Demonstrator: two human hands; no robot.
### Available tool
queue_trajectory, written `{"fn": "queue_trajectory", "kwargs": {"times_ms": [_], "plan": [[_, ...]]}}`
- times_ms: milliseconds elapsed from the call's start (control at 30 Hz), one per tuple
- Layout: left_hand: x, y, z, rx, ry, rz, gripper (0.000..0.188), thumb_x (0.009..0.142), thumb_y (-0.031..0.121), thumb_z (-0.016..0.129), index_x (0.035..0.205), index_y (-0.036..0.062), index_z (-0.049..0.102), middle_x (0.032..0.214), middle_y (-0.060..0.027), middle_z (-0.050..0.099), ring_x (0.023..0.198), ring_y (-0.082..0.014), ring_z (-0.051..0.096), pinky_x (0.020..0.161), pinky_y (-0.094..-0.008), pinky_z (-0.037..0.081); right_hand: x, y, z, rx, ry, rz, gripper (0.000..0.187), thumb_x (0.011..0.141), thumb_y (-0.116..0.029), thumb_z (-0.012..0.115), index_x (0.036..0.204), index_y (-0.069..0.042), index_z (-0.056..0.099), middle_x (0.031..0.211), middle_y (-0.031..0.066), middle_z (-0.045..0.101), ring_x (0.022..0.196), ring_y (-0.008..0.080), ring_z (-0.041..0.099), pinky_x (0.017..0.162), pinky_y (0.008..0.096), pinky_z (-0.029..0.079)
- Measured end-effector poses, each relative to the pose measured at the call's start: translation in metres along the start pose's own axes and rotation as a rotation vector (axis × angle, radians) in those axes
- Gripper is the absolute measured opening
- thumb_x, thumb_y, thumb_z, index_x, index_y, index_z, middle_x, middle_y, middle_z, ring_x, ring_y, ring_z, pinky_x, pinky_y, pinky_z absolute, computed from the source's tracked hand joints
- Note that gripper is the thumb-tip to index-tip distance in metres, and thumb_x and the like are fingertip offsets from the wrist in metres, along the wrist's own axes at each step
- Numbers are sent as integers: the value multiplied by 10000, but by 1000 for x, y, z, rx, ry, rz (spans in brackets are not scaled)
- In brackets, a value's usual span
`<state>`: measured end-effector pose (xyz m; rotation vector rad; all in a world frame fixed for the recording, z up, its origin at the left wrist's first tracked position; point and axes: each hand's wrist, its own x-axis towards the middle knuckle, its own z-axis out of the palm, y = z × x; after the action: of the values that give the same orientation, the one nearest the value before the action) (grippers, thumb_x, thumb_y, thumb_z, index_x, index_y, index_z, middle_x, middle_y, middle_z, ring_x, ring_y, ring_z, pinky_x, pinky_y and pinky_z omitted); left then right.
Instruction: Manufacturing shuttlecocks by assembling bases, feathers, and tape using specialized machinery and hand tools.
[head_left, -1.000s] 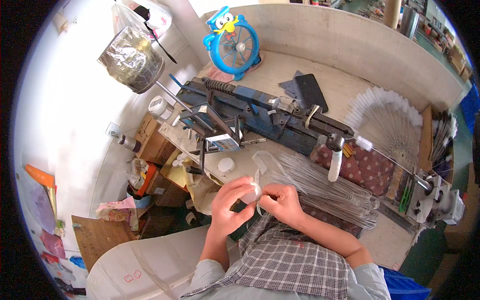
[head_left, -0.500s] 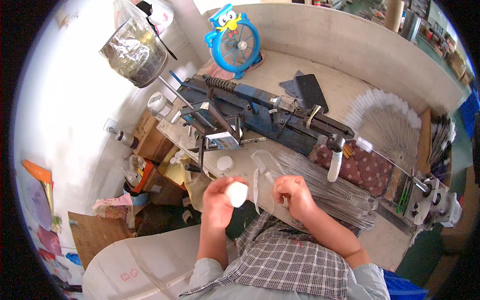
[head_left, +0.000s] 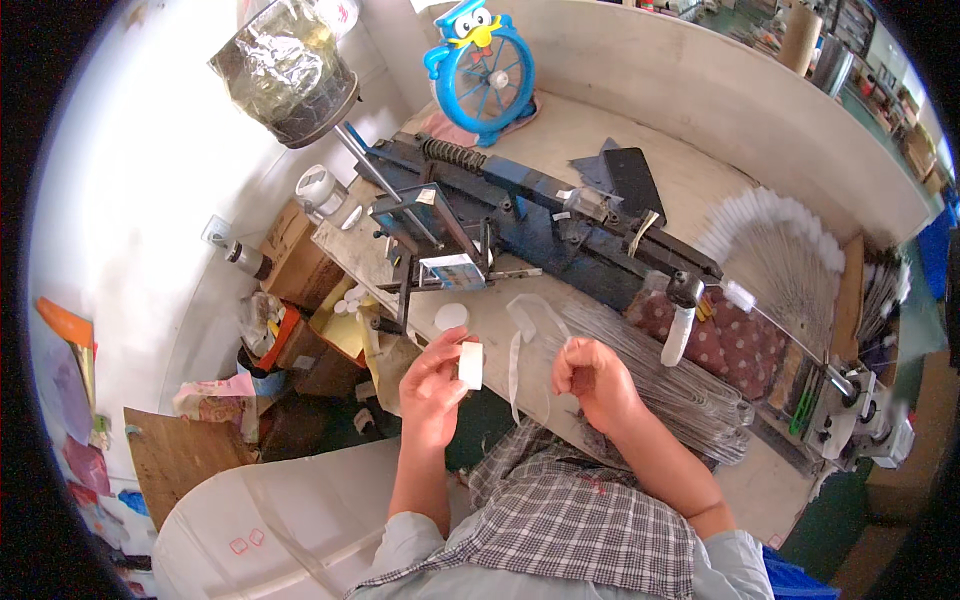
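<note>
My left hand point(head_left: 431, 388) grips a small white roll-like piece point(head_left: 471, 366) between thumb and fingers, its narrow side turned toward me. To the right, my right hand point(head_left: 596, 385) is closed with bent fingers in a pinch. Whatever it may hold is too small or thin to make out. Between the hands a translucent white strip point(head_left: 514, 375) loops over the table edge; I cannot tell whether it reaches either hand. Just beyond my left hand lies a round white disc point(head_left: 451, 317). A bundle of thin metal wires point(head_left: 680, 400) lies beside my right hand.
Behind stands a long blue-black machine point(head_left: 570, 240) with a white-gripped crank point(head_left: 678, 335). A white-tipped brush point(head_left: 739, 295) spans toward a metal chuck point(head_left: 845, 377). Farther back are fanned white brushes point(head_left: 785, 225), a dark phone point(head_left: 635, 185), a blue duck-shaped fan point(head_left: 485, 80) and a lamp point(head_left: 285, 75).
My left hand has risen slightly and turned the white piece from its broad face to its narrow side. My right hand stays pinched, shifted slightly. The head view has tilted a little.
</note>
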<state>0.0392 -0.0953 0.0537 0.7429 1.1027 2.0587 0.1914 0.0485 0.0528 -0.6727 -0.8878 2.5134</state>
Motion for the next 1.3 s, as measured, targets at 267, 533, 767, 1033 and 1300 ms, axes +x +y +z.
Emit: {"fn": "queue_trajectory", "kwargs": {"times_ms": [267, 533, 767, 1033, 1300], "plan": [[-5, 3, -2, 238, -74, 54, 449, 666, -70, 593, 1111, -18, 563, 1245, -190, 489, 1132, -289, 503, 920, -387, 439, 16, 17, -6, -45, 11, 269, 257, 876, -313, 548, 783, -73, 560, 623, 2, 521, 564, 117, 490, 560, 267, 416], [-5, 1, -2, 216, -128, 51, 523, 680, -78, 599, 1189, -45, 486, 1240, -179, 488, 1144, -267, 493, 936, -380, 426, 7, 12, 15, -340, -118, 160, 216, 859, -298, 603, 893, -85, 591, 752, -17, 584, 691, 83, 537, 650, 228, 433], [-7, 0, -3, 220, -233, 34, 565, 705, -8, 635, 1232, -30, 433, 1227, -186, 512, 1192, -295, 467, 992, -411, 384, -2, 21, 22, -458, -300, 4, 230, 919, -247, 537, 868, -25, 562, 766, 13, 565, 692, 74, 497, 630, 219, 413], [-5, -3, 0, 89, -266, 76, 580, 682, -18, 592, 1239, -11, 430, 1192, -188, 538, 1183, -310, 480, 987, -422, 396, -10, 21, 26, -386, -354, -83, 221, 948, -208, 463, 873, -12, 533, 752, 12, 541, 672, 73, 477, 612, 229, 413], [-4, -1, 6, 30, -263, 59, 583, 668, 8, 593, 1229, -8, 436, 1155, -190, 559, 1167, -314, 494, 969, -420, 411, -12, 20, 26, -300, -355, -62, 241, 948, -234, 477, 843, -24, 531, 748, 12, 545, 664, 73, 471, 616, 229, 405]]}}
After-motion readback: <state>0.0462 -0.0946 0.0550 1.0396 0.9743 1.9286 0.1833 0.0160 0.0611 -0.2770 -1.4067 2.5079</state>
